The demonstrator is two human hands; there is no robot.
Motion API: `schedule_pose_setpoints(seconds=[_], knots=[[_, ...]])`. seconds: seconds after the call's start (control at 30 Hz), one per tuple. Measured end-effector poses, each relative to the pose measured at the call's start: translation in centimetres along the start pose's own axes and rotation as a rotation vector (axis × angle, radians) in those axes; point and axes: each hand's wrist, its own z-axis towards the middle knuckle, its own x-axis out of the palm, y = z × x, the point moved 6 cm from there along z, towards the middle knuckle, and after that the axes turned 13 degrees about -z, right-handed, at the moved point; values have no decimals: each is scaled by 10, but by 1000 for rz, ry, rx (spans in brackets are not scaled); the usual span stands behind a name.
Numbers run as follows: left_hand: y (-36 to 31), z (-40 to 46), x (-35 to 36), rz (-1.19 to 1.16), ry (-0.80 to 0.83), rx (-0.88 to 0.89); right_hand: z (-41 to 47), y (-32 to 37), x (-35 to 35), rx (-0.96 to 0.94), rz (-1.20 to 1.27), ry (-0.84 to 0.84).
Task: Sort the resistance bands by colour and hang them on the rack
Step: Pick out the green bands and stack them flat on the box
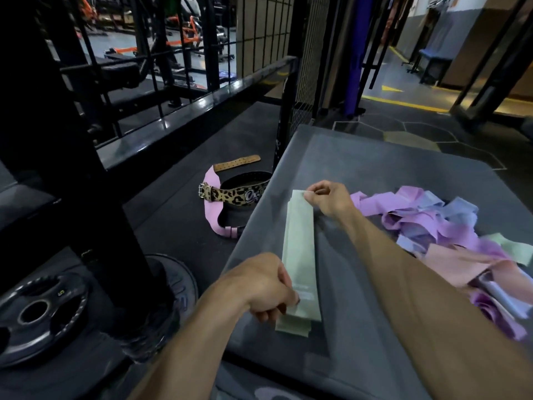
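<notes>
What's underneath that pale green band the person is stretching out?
Under the green band more green bands show at its edges, stacked on the grey mat. How many is hidden. The right hand pinches the far end, the left hand the near end.

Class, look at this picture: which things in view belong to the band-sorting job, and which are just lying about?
Belongs to the job:
green bands, pinched at each end by the left hand and right hand
mixed pile of bands
grey mat they lie on

Just lying about:
leopard-print belt
tan strap
weight plate
</notes>
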Motion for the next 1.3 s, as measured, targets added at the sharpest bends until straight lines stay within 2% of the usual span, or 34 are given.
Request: schedule_pose_setpoints(seconds=[0.23, 0.73, 0.83, 1.03, 1.3], knots=[[3, 12, 0, 69, -3, -6, 1, -16, 20, 64, -34, -13], [7, 14, 1, 327, -13, -25, -8, -6, 18, 36, -267, 32], [1, 13, 2, 384, -59, -48, -7, 3, 16, 45, -397, 67], [-6, 16, 13, 597, -247, -121, -16, 31, 29, 13, -829, 163], [-12, 19, 28, 750, -276, -66, -23, 52, 41, -5, -959, 181]])
